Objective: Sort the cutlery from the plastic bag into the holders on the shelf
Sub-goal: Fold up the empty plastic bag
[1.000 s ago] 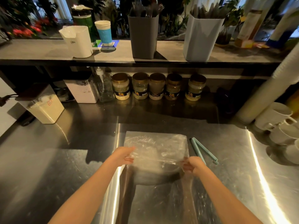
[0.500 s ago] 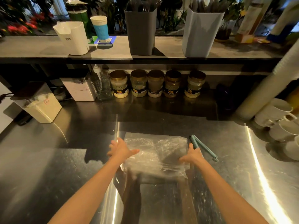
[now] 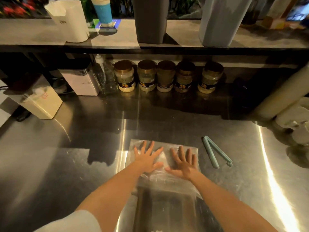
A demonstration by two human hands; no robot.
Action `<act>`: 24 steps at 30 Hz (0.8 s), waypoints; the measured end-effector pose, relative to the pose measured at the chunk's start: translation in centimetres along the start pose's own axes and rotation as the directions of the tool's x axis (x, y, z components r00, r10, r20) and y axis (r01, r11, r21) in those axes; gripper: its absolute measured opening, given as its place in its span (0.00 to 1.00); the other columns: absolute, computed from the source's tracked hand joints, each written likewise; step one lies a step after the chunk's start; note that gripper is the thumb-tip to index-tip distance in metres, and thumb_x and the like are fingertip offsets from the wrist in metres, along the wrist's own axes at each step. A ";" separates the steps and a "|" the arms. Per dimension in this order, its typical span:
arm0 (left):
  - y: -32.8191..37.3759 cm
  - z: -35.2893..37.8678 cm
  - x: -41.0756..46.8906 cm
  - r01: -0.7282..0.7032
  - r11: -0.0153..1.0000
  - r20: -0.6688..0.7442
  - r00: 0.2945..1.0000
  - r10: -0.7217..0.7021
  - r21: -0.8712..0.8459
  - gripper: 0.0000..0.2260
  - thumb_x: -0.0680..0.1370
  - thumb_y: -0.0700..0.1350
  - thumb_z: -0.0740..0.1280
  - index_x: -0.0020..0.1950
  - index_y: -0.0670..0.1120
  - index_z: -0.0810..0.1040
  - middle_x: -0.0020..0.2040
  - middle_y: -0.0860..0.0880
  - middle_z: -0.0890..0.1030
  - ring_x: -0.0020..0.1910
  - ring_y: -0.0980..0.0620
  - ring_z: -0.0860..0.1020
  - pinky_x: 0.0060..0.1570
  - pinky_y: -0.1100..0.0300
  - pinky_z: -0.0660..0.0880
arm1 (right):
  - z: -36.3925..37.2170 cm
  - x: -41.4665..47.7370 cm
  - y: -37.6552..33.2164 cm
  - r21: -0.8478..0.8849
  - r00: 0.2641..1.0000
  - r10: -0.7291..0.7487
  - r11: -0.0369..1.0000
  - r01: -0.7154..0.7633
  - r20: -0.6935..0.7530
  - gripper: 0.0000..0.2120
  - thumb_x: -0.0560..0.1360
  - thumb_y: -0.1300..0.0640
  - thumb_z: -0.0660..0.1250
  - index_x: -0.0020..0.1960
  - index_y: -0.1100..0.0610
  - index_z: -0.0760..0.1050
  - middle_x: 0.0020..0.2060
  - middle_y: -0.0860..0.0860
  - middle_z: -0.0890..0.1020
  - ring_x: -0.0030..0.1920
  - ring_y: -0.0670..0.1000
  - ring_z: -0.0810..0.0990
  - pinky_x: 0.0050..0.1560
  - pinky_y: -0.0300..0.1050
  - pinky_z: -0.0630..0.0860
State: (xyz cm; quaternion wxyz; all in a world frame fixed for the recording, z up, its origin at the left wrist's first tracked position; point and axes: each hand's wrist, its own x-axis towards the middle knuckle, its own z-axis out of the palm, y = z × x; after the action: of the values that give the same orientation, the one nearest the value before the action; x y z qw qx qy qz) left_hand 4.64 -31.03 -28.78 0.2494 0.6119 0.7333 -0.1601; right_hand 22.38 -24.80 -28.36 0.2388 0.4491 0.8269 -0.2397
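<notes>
The plastic bag lies flat on the steel counter, in the near middle of the scene. Both hands rest on top of it, side by side. The left hand lies palm down with its fingers straight and spread wide, pressing the far left part of the bag. The right hand lies the same way on the far right part, with fingers straight and a little apart. Neither hand grips anything. The two thumbs point toward each other and are almost touching.

Just to the right of the bag, not touching it, lies a blue-green sealing clip, opened in a narrow V.

Far from the hands, the shelf runs across the whole width. On it stand the two holders: a dark grey holder in the middle and a light grey holder to its right. Their tops are cut off by the frame. To the left of them stand a white jug and a blue-and-white cup.

Under the shelf, a row of five jars with dark lids stands against the back. Left of them are a clear pump bottle and a white container, and nearer on the left a cream container. At the right edge a long pale tube leans, with blurred white cups beside it.
</notes>
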 end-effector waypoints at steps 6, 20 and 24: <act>0.2 1.1 0.0 0.029 0.999 -0.108 0.994 -0.034 -0.043 0.30 0.77 0.68 0.46 0.75 0.63 0.37 0.77 0.51 0.35 0.75 0.42 0.36 0.67 0.32 0.38 | 0.5 0.8 0.5 -0.060 0.997 -0.029 0.998 0.025 -0.077 0.59 0.41 0.20 0.18 0.69 0.44 0.23 0.68 0.50 0.25 0.72 0.62 0.28 0.71 0.61 0.33; -0.4 1.6 -0.3 0.025 0.999 -0.075 0.997 -0.027 -0.022 0.35 0.71 0.74 0.47 0.72 0.67 0.34 0.75 0.50 0.30 0.72 0.38 0.29 0.64 0.28 0.33 | -1.2 0.3 0.4 -0.087 0.924 -0.133 0.990 0.109 -0.359 0.35 0.75 0.39 0.47 0.78 0.55 0.47 0.76 0.56 0.45 0.76 0.60 0.44 0.71 0.54 0.32; 1.0 0.4 0.0 0.313 0.892 -0.025 0.940 -0.339 -0.326 0.35 0.73 0.73 0.45 0.73 0.64 0.33 0.75 0.48 0.29 0.72 0.34 0.31 0.64 0.28 0.36 | -1.6 -1.3 -0.4 0.093 0.728 -0.082 0.976 0.197 -0.681 0.18 0.71 0.47 0.58 0.54 0.55 0.77 0.52 0.54 0.81 0.55 0.57 0.78 0.56 0.54 0.69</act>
State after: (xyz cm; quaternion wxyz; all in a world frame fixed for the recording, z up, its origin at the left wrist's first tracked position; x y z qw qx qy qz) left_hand 5.69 -31.05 -29.08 0.2842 0.4380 0.8511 -0.0545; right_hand 22.39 -24.82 -26.31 -0.1313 0.4591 0.8669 -0.1434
